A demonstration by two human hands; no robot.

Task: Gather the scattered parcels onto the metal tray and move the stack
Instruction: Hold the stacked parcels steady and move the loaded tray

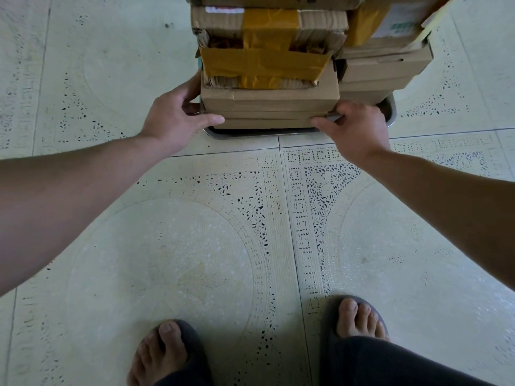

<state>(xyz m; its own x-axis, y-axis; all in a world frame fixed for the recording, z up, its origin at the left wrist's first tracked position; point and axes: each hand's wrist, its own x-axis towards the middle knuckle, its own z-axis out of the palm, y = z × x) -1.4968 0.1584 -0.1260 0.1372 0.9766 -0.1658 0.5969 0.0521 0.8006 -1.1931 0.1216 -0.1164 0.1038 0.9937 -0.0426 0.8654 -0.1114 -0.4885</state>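
**Both hands on the near edge of the loaded tray, stack straight ahead**

The left hand point(178, 115) is curled round the near left corner of the metal tray point(250, 134). Its thumb lies stretched along the front of the lowest parcel just above the rim, and its fingers wrap round the left side, where their tips are hidden. The right hand point(359, 129) is closed over the near edge of the tray close to its right corner, thumb pointing inward along the rim and fingers folded down over it. A sliver of metal shows between them. Each hand appears to have a firm hold, one at each end of the near side.

The tray lies directly ahead of both hands, its long axis running crosswise from left to right, and neither hand is clearly nearer. The parcels point(270, 103) are piled on it in two columns. The left column, above the tray's left half, carries a battered box bound in yellow tape point(264, 62). The right column point(384, 71) rises above the tray's right half, just beyond the right hand. Both columns run out of the top of the view, so their height cannot be told.

The tray sits on or just above the tiled floor point(195, 246); which of the two cannot be told. On the near side of the tray, well apart from it, stand two feet in dark sandals point(359, 319).

With the parcels gathered, the lift seems to be the step in hand. The load is tall and both grips are on the near side only, so it could tip away.
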